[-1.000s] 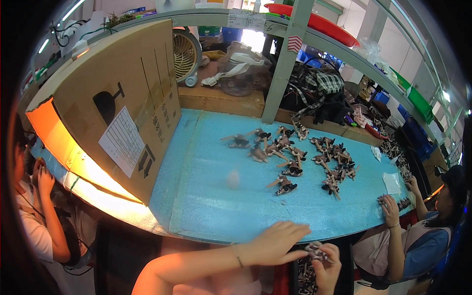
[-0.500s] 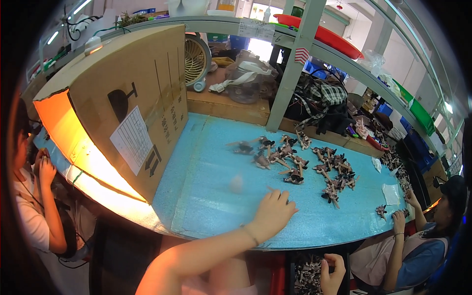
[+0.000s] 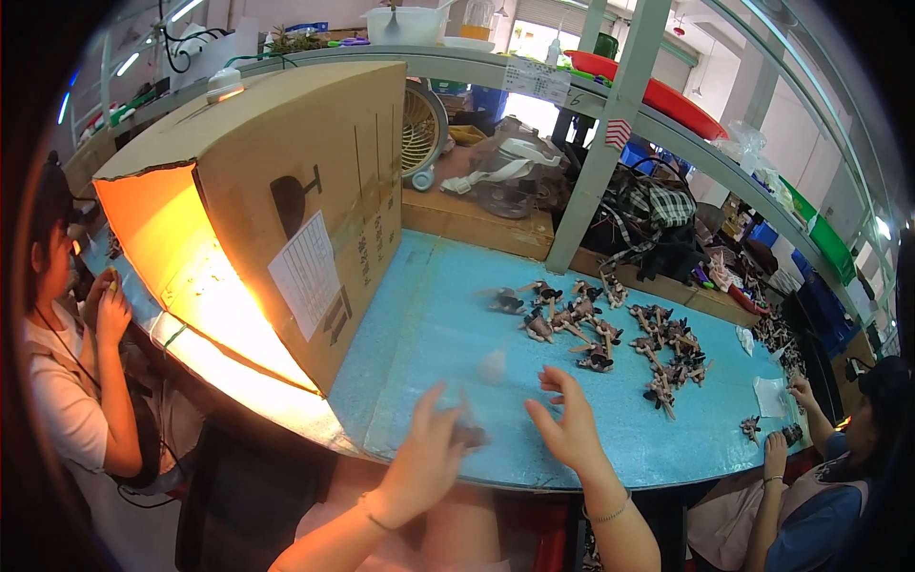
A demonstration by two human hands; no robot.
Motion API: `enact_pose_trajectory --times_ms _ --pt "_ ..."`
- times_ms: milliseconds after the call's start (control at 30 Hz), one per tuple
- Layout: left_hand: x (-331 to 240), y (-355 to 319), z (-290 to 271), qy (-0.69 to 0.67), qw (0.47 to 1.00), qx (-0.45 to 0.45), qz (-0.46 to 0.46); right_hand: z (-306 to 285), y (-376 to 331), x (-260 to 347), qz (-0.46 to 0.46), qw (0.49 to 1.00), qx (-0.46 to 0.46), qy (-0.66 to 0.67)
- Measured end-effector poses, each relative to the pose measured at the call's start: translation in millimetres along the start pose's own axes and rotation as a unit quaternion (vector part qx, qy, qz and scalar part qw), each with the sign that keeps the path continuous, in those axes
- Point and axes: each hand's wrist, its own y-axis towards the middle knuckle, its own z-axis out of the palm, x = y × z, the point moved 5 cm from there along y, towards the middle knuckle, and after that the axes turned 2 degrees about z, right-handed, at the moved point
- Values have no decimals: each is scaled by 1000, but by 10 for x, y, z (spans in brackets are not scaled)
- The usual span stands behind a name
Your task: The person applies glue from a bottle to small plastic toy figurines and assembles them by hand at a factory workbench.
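My left hand (image 3: 424, 458) is over the near edge of the blue tabletop, smeared by motion. Its fingers appear to grip a small dark brown-and-white figurine (image 3: 469, 436), whose details are blurred. To the right, my right hand (image 3: 572, 427) is raised with thumb and fingers apart, and nothing shows in it. Beyond both hands lies a cluster of similar small figurines (image 3: 581, 324), with a second group (image 3: 672, 348) to its right. A small pale blurred thing (image 3: 493, 366) sits between my hands and the first cluster.
A large cardboard box (image 3: 353, 210), lit orange inside, stands at left. Behind the blue table (image 3: 400, 324) are a metal shelf post (image 3: 610, 143), a fan (image 3: 422, 129) and bags (image 3: 658, 210). Co-workers sit at the left (image 3: 71, 391) and right (image 3: 839, 486).
My left hand has drawn back leftward from mid-table, now with a figurine at its fingers. My right hand has risen from the bin of small parts to above the table. The view has shifted left.
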Motion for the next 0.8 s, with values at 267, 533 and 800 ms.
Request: enact_pose_trajectory --times_ms 267,533,800 --pt "156 63 -330 126 991 -52 14 459 429 -143 11 995 39 -89" --pt "284 -21 -269 202 978 -56 8 426 245 -210 147 936 18 320" --pt "385 -133 -387 -95 989 -81 -77 355 -231 15 214 809 -12 548"
